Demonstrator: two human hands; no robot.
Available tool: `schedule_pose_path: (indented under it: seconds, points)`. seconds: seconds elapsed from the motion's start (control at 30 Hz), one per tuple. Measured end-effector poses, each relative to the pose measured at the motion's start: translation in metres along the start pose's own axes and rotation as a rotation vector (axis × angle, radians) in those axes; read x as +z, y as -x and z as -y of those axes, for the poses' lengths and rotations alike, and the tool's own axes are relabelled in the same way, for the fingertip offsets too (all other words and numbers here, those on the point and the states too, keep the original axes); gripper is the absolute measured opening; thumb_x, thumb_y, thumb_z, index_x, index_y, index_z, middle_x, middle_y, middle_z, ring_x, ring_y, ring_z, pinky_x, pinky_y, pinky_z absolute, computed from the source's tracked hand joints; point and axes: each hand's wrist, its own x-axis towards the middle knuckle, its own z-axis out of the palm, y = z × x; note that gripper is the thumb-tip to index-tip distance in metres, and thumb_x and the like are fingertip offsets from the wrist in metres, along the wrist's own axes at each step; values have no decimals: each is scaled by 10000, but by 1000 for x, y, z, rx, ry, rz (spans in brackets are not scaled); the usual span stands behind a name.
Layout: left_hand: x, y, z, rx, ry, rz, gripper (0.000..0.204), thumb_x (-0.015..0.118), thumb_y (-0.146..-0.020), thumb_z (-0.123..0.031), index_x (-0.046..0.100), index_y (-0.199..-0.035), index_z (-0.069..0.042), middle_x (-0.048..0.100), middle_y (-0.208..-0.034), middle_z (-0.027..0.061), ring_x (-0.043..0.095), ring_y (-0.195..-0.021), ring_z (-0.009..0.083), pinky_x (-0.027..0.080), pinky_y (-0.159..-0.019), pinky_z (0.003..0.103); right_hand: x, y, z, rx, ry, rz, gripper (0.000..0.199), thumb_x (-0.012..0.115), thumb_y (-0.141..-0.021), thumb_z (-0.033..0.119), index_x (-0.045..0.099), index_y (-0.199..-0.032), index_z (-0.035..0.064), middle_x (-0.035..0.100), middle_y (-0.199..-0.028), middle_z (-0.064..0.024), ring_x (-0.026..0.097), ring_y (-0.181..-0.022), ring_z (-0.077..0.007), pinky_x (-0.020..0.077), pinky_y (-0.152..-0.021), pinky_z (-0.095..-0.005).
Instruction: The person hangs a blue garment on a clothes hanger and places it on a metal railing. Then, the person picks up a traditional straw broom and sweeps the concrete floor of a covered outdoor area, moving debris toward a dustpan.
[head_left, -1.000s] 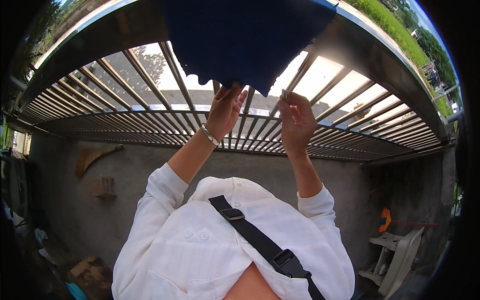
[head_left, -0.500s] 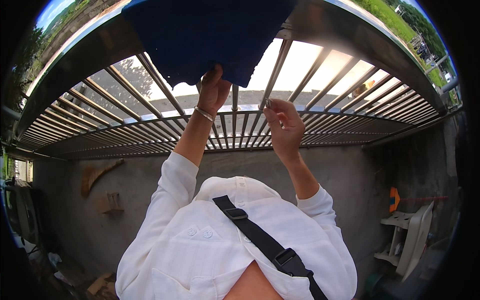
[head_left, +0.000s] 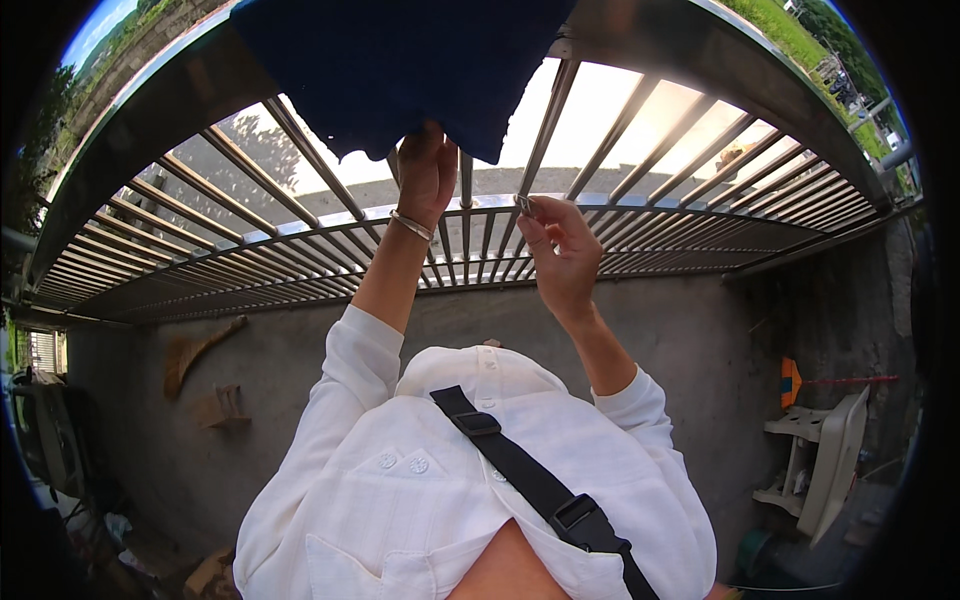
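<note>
Cloth [head_left: 400,80], dark blue, is gripped at its lower edge by the left hand [head_left: 425,178] and spread toward twelve o'clock; at four o'clock, apart from it, a small metal piece [head_left: 524,204] is pinched by the right hand [head_left: 567,255].

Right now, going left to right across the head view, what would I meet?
Curved tan broom-like object, left hand gripping the lower edge of the blue cloth, right hand holding a small metallic piece, pale plastic object.
</note>
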Motion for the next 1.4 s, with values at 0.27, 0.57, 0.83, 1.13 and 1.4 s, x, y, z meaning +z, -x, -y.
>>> schedule_pose_path:
  seconds: [0.27, 0.57, 0.83, 1.13, 1.4]
  points:
    - [1, 45, -8, 149, -384, -299, 168, 699, -746, -82, 572, -648, -132, 586, -690, -85, 505, -643, -5, 388, -615, 177, 10, 7, -5, 48, 17, 88, 175, 631, -787, 58, 596, -953, 14, 600, -780, -55, 570, -670, -99, 435, -534, -206]
    - [-1, 56, -30, 247, -356, -212, 181, 637, -781, -15, 630, -954, -64, 616, -1006, 6, 542, -949, 79, 408, -859, 227, 38, -29, -14, 96, -232, 130, 213, 595, -829, 124, 571, -989, -16, 377, -1279, -154, 620, -788, -141, 531, -575, -212]
    - [22, 51, -32, 95, -100, -341, 168, 642, -772, -24, 592, -929, -61, 630, -900, 33, 600, -888, 142, 498, -826, 279, 43, -47, -13, 135, -240, 15, 154, 594, -825, 57, 568, -966, 2, 609, -851, -42, 584, -766, -82, 479, -693, -204]
    - [23, 49, -40, -294, -29, -339, 69, 634, -801, -120, 578, -841, -117, 612, -824, -1, 581, -772, 110, 477, -741, 235, 50, -4, -29, 177, -40, 144, 153, 607, -810, 98, 597, -938, 13, 612, -760, -40, 537, -637, -71, 410, -538, -205]
    - [19, 45, -52, -211, -171, -312, 74, 639, -787, -77, 578, -795, -120, 610, -792, -16, 577, -768, 95, 453, -674, 235, 64, -21, -25, 297, -17, 205, 127, 583, -807, 115, 635, -873, 19, 585, -590, -17, 505, -514, -68, 393, -488, -216]
